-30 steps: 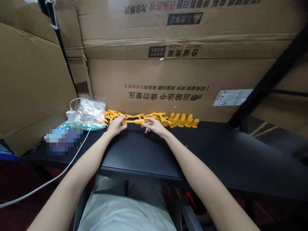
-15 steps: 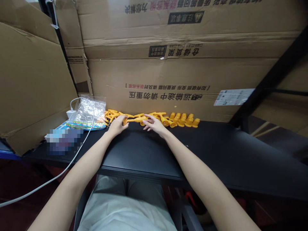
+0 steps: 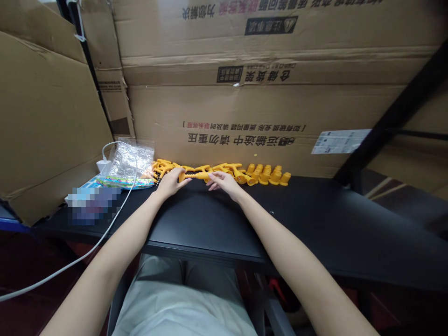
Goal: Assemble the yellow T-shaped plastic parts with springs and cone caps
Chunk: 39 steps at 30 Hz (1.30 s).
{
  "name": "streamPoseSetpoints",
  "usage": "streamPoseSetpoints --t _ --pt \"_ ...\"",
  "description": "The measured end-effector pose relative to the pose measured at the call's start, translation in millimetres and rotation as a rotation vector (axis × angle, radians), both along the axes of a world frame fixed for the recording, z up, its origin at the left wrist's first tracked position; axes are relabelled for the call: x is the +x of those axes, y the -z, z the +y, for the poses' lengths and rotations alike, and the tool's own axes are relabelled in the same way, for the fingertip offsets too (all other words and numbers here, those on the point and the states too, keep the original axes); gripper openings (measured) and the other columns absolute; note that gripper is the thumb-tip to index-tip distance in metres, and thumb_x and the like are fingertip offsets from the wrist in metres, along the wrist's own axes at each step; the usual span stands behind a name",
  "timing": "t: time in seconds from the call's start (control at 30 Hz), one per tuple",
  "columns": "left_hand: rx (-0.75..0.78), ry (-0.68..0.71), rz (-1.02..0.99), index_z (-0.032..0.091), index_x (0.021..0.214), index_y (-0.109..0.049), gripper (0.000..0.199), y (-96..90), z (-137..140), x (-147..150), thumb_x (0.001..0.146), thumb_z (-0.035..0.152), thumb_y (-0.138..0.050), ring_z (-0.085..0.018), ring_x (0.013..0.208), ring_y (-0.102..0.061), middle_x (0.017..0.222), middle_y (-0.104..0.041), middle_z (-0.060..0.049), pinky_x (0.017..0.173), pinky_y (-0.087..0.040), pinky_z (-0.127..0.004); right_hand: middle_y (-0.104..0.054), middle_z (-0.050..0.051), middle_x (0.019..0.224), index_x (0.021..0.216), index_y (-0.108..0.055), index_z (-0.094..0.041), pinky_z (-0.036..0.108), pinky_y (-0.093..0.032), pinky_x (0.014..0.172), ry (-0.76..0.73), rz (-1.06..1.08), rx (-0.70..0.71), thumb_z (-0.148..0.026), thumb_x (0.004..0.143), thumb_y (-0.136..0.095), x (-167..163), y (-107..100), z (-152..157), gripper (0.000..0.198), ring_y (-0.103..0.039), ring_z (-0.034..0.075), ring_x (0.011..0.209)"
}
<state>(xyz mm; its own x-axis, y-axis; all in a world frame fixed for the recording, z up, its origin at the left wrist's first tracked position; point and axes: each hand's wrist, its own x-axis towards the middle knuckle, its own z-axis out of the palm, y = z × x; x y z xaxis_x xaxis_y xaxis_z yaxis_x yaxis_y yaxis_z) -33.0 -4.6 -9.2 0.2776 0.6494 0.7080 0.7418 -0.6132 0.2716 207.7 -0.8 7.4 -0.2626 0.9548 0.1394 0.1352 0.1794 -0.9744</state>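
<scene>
My left hand (image 3: 170, 183) is closed round the left end of a slim yellow plastic piece (image 3: 198, 176), just above the black tabletop. At the other end of this piece my right hand (image 3: 226, 182) pinches it between thumb and fingers. Behind both hands lie several yellow forked pieces (image 3: 201, 168), partly covered by my fingers. More yellow pieces (image 3: 164, 164) are heaped left of my left hand, with something dark, chain-like, among them. To the right, yellow cone-shaped pieces (image 3: 265, 176) stand upright in rows on their wide rims.
A clear plastic bag (image 3: 131, 158) rests over a colourful packet (image 3: 128, 182) at the left. A white cable (image 3: 121, 210) crosses the left of the black table (image 3: 308, 224). Cardboard (image 3: 224, 107) walls the back, and a black metal post (image 3: 388, 116) slants at the right.
The fingers of my right hand have closed in on the right end of the yellow piece. My left hand keeps its hold in nearly the same place.
</scene>
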Motion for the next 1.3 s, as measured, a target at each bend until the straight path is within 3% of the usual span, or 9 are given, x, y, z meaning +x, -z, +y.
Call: streamPoseSetpoints --t 0.4,0.63,0.7,0.8,0.9,1.03,1.2,1.3 --pt "-0.006 0.003 0.006 0.018 0.102 -0.059 0.026 -0.4 -1 2 0.084 0.036 -0.065 -0.019 0.093 -0.064 0.101 -0.067 -0.006 0.085 -0.049 -0.03 -0.071 0.007 0.063 0.079 -0.06 -0.015 0.018 -0.05 0.048 0.041 -0.041 -0.047 -0.052 0.085 -0.062 -3 -5 -6 0.037 -0.065 0.012 0.05" --pt "0.015 0.026 0.019 0.019 0.103 -0.06 0.027 -0.5 -2 2 0.084 0.037 -0.064 -0.019 0.093 -0.063 0.1 -0.067 -0.005 0.085 -0.05 -0.031 -0.065 0.006 0.051 0.074 -0.056 -0.015 0.02 -0.05 0.044 0.085 -0.041 -0.143 -0.06 0.087 -0.053 -7 -8 -10 0.046 -0.061 0.013 0.041" --pt "0.015 0.021 0.018 0.019 0.103 -0.06 0.027 0.0 -1 2 0.084 0.037 -0.064 -0.018 0.091 -0.063 0.099 -0.067 -0.005 0.083 -0.05 -0.031 -0.069 0.008 0.059 0.083 -0.06 -0.014 0.02 -0.049 0.043 0.078 -0.05 -0.156 -0.06 0.088 -0.051 -4 -9 -10 0.047 -0.062 0.013 0.043" --pt "0.015 0.01 0.014 0.018 0.104 -0.06 0.029 0.9 0 2 0.083 0.038 -0.065 -0.018 0.09 -0.063 0.099 -0.067 -0.006 0.083 -0.05 -0.03 -0.073 0.01 0.1 0.114 -0.059 -0.018 0.019 -0.052 0.051 -0.014 -0.012 -0.105 -0.044 0.085 -0.065 3 -10 -8 0.04 -0.069 0.013 0.06" --pt "0.02 0.01 0.011 0.018 0.104 -0.059 0.029 1.2 0 2 0.084 0.037 -0.065 -0.018 0.092 -0.064 0.101 -0.067 -0.006 0.084 -0.05 -0.03 -0.066 0.009 0.123 0.128 -0.053 -0.024 0.02 -0.055 0.063 -0.11 0.025 -0.037 -0.025 0.078 -0.074 10 -9 -6 0.055 -0.072 0.013 0.077" --pt "0.025 0.005 0.014 0.018 0.103 -0.059 0.027 0.5 -1 2 0.085 0.037 -0.063 -0.018 0.093 -0.064 0.101 -0.068 -0.006 0.084 -0.05 -0.03 -0.071 0.011 0.109 0.12 -0.059 -0.017 0.022 -0.055 0.064 -0.079 0.018 -0.037 -0.026 0.082 -0.07 11 -6 -2 0.041 -0.071 0.013 0.072" --pt "0.025 0.009 0.023 0.018 0.103 -0.059 0.027 0.0 -2 3 0.085 0.037 -0.063 -0.018 0.092 -0.064 0.1 -0.068 -0.006 0.084 -0.05 -0.03 -0.073 0.006 0.076 0.098 -0.064 -0.014 0.021 -0.054 0.059 -0.03 0.029 -0.071 -0.034 0.087 -0.065 5 -6 -3 0.022 -0.068 0.012 0.059" --pt "0.028 0.02 0.027 0.018 0.103 -0.059 0.026 0.1 -2 4 0.085 0.037 -0.063 -0.018 0.092 -0.064 0.1 -0.067 -0.006 0.084 -0.05 -0.03 -0.069 0.004 0.064 0.081 -0.063 -0.015 0.018 -0.052 0.053 -0.003 0.02 -0.089 -0.039 0.088 -0.063 1 -8 -6 0.026 -0.065 0.011 0.052"
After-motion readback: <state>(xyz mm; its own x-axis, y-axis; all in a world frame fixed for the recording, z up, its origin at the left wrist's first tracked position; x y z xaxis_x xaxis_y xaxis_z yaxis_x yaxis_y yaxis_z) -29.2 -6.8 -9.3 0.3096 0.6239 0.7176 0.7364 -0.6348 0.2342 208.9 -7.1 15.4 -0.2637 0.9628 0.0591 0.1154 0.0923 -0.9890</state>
